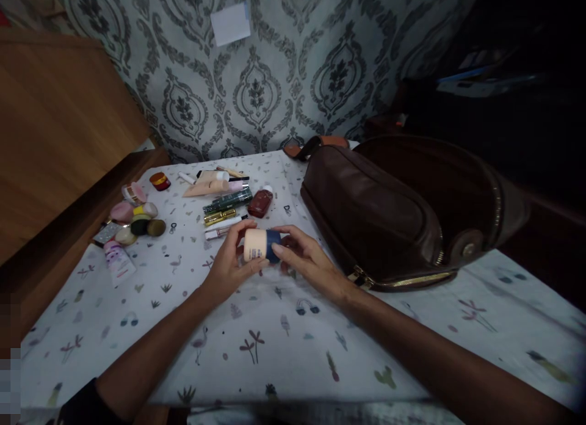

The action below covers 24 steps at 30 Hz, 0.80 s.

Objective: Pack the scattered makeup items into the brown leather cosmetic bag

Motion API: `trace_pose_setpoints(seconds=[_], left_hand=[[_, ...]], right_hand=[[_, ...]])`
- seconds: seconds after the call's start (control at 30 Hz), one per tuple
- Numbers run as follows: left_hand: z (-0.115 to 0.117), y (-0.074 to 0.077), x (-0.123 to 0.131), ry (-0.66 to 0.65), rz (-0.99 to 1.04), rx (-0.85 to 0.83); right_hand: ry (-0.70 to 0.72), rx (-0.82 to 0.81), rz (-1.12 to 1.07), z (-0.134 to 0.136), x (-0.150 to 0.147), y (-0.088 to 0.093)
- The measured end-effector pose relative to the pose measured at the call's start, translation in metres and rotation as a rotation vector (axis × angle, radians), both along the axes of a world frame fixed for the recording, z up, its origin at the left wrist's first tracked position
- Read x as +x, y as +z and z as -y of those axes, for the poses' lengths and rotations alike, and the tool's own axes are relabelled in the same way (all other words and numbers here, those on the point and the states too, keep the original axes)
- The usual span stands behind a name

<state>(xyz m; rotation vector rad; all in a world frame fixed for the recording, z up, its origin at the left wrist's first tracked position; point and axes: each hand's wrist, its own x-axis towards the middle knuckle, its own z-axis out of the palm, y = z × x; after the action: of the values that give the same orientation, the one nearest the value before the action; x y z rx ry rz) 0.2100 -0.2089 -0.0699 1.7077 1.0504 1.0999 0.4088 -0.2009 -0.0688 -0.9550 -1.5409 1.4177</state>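
Note:
Between both hands, above the printed cloth, lies a small cosmetic jar (256, 245) on its side, its cream-coloured body to the left and its dark blue lid to the right. My left hand (232, 257) is wrapped round the cream body. Thumb and fingers of my right hand (304, 257) close on the blue lid. Just beyond the jar is a group of makeup tubes, with a dark green tube (227, 201), a gold tube (220, 217) and a dark red bottle (260, 203). To the right stands a large brown leather bag (366, 211), unzipped and open.
Several small jars and compacts, among them a dark round one (156, 228), cluster at the left beside a pink-and-white tube (119, 261). A red jar with a gold band (159, 181) sits farther back. A wooden panel (68, 101) borders the left, a patterned wall (256, 89) the back.

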Motion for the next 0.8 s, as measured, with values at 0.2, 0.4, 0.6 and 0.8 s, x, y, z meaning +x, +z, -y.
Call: trace_pose_setpoints(seconds=[0.2, 0.4, 0.6, 0.8], left_hand=[[0.0005, 0.0017, -0.0024, -0.072, 0.027, -0.126], [-0.0015, 0.0016, -0.0040, -0.100, 0.093, -0.159], [-0.0045, 0.0044, -0.0040, -0.069, 0.101, -0.133], [-0.0053, 0.0030, -0.0029, -0.085, 0.126, -0.146]], right_hand=[[-0.027, 0.060, -0.068, -0.0015, -0.0018, -0.0069], [-0.010, 0.159, -0.043, -0.0038, 0.0006, -0.0082], [0.016, 0.534, 0.103, 0.0000, 0.0050, -0.0049], [0.003, 0.353, 0.079, 0.0040, 0.0018, -0.0058]])
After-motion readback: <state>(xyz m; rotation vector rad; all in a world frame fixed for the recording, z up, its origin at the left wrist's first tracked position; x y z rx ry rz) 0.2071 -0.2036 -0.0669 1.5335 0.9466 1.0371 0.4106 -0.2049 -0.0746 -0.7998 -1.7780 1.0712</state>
